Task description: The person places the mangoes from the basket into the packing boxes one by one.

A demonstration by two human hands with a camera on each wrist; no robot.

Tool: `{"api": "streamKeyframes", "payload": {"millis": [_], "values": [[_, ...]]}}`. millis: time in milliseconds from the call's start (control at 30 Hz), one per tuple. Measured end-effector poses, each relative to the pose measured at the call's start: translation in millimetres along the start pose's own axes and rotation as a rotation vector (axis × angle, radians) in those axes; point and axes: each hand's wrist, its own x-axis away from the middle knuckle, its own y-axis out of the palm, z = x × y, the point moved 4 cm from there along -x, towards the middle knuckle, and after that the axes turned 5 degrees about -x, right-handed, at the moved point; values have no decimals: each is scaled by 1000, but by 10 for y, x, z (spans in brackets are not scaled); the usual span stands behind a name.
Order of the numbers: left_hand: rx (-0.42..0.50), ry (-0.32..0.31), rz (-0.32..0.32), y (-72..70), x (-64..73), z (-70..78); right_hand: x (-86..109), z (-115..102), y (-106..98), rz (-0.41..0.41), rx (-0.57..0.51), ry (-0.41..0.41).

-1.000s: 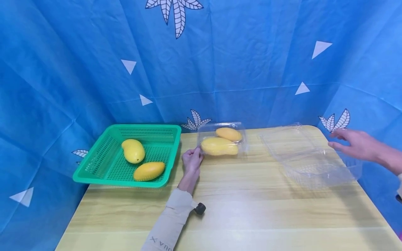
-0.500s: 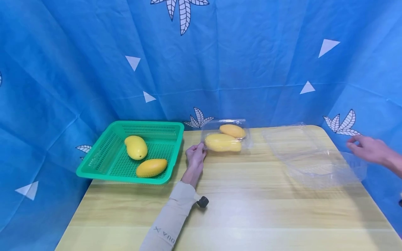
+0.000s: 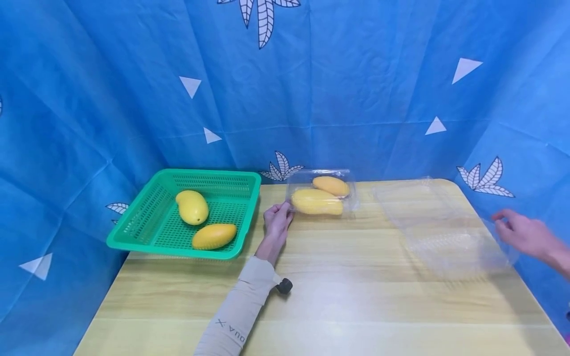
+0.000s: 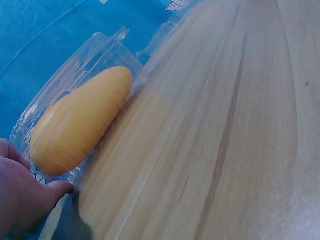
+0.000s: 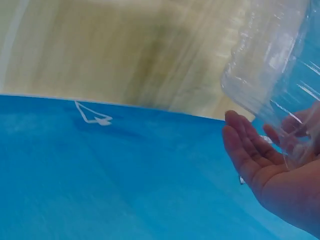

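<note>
Green basket [image 3: 169, 251] has two yellow mangoes [image 3: 192, 207] in it, clear box [image 3: 302, 179] by the back edge has two more, left hand [image 3: 276, 220] pinching its corner. Right hand [image 3: 527, 237] grips an open clamshell [image 3: 467, 254] at the tabletop's [image 3: 347, 282] right edge. Roomiest stretch: front middle.
</note>
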Motion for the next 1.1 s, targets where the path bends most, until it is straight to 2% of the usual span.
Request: {"api": "streamKeyframes", "payload": {"millis": [167, 300, 433, 567, 800, 1100], "values": [[-9, -8, 15, -3, 3, -1, 49, -21, 95, 74, -2, -49], [-17, -10, 17, -3, 1, 1, 77, -6, 147, 78, -36, -30], [-41, -19, -9, -13, -6, 12, 101, 36, 188, 125, -56, -25], [-84, -33, -74, -33, -23, 34, 140, 90, 223, 162, -63, -17], [-183, -79, -206, -34, -40, 86, 232, 166, 253, 161, -81, 33], [-279, -94, -311, -54, -51, 105, 356, 202, 318, 194, -49, -46]]}}
